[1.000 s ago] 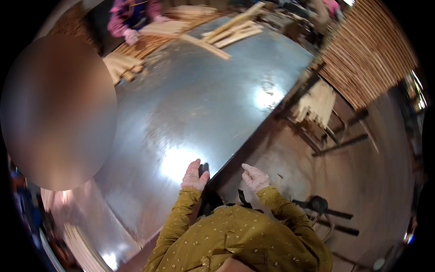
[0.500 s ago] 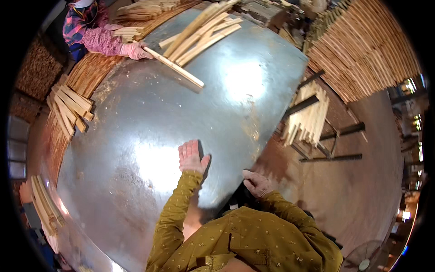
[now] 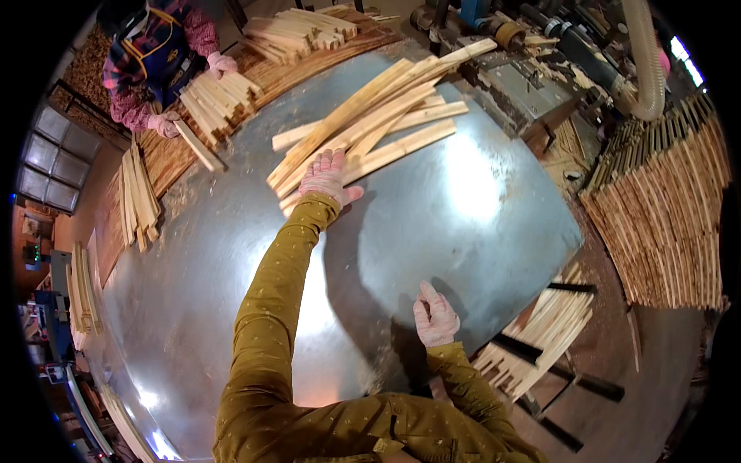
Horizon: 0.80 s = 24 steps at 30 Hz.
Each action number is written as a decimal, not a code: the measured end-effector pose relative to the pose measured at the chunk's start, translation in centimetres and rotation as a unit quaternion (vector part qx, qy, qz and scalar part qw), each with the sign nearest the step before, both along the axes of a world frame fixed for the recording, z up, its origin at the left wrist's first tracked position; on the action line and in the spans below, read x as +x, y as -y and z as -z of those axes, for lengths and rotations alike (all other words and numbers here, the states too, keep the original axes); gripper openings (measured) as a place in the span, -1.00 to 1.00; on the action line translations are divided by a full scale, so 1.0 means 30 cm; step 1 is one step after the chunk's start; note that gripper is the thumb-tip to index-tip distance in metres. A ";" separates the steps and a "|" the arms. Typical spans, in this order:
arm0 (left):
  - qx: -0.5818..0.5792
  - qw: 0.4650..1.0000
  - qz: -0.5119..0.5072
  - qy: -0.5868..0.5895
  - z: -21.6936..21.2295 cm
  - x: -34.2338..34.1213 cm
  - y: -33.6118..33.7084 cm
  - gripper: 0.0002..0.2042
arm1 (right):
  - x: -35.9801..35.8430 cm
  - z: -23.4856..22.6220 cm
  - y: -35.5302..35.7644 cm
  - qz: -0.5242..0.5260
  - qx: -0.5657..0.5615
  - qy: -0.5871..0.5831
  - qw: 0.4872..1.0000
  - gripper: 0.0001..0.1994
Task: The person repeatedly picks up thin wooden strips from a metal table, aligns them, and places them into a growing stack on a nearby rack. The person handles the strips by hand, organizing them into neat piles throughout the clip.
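Several pale wooden strips (image 3: 386,127) lie in a loose, overlapping pile on a large grey metal table (image 3: 417,239). My left hand (image 3: 324,177), in a light glove, reaches out to the near ends of the pile. Its fingers are stretched over the strips and its thumb points off to the right; it does not grip them. Over the bare metal nearer to me is my right hand (image 3: 435,315), also gloved, with nothing in it. Its fingers point forward, and the thumb stands apart.
Across the table a co-worker (image 3: 166,62) in pink gloves holds one strip (image 3: 198,145) beside sorted bundles (image 3: 220,102). More strips lie on a black-barred rack (image 3: 544,339) at right. A tall stack of strips (image 3: 656,208) and a machine (image 3: 532,92) stand beyond.
My left hand has moved forward onto the strip pile. My right hand has come up from the table's edge to above the metal. The co-worker has drawn a strip back toward the bundles.
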<state>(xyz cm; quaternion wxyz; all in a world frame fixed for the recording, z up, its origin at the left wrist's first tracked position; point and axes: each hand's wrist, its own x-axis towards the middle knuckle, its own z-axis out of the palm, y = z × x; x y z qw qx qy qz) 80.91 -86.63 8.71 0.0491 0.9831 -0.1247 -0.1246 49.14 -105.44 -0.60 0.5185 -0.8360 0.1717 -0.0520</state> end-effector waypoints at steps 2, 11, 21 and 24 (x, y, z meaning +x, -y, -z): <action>0.074 0.997 0.002 0.004 0.002 0.130 0.062 0.01 | 0.116 -0.087 0.073 -0.045 -0.188 0.085 0.977 -0.61; -0.100 0.976 -0.158 -0.111 0.193 0.147 0.194 -0.30 | 0.452 0.001 0.118 -0.053 0.064 -0.064 0.995 -0.54; -0.487 0.871 0.006 -0.055 0.274 0.264 0.038 -0.42 | 0.597 0.038 0.067 0.061 0.421 -0.009 0.905 -0.43; -0.129 0.961 -0.063 0.236 0.138 0.614 0.079 -0.08 | 0.608 0.037 0.099 0.048 0.418 -0.047 0.906 -0.48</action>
